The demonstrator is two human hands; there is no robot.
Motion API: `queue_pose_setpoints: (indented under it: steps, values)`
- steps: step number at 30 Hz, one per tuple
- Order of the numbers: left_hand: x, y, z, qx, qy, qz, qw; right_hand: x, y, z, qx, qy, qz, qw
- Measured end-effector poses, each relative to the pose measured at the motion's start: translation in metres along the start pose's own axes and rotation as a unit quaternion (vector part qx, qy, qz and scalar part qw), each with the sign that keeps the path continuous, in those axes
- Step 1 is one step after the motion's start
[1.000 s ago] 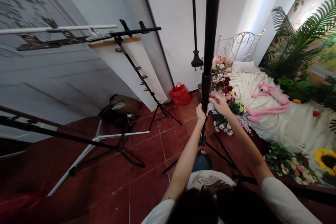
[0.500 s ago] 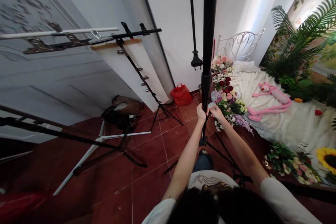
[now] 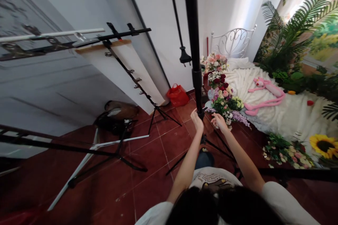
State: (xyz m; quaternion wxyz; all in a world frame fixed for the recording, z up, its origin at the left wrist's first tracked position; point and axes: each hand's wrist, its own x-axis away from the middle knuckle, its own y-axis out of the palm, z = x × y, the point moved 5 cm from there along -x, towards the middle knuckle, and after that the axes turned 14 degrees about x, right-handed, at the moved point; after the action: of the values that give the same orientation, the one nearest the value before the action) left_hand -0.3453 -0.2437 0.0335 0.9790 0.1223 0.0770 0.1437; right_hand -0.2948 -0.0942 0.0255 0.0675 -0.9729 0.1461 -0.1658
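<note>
A tall black light stand rises in front of me, its upper part tilted to the left in the head view. My left hand is closed around the pole just below a collar, with its fingertips partly hidden behind it. Just right of the pole, my right hand is apart from it, its fingers loosely bent and spread, with nothing seen in them. A black power plug dangles on its cable left of the pole. Below my hands, the stand's legs spread over the floor.
Backdrop stands with clips and a white board are on the left. A red bag sits by the wall. To the right, a bed holds flowers and a pink plush toy. Tripod legs cross the tiles.
My right hand has come away from the pole and its fingers have loosened. My left hand stays at the pole. The pole's upper part now appears further left as the view shifted.
</note>
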Motion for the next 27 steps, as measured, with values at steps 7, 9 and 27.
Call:
queue_pose_setpoints:
  steps: [7,9,27]
  values:
    - [0.129,0.021,-0.104,-0.050,-0.218,-0.109,0.969,0.125,-0.055,0.147,-0.109,0.182,0.127,0.969]
    - [0.177,0.060,-0.111,-0.001,-0.286,-0.273,0.918,0.163,-0.068,0.173,-0.152,0.201,0.177,0.951]
    - [0.435,0.209,-0.009,0.135,-0.419,-0.675,0.592,0.287,-0.159,0.154,-0.670,-0.161,0.245,0.682]
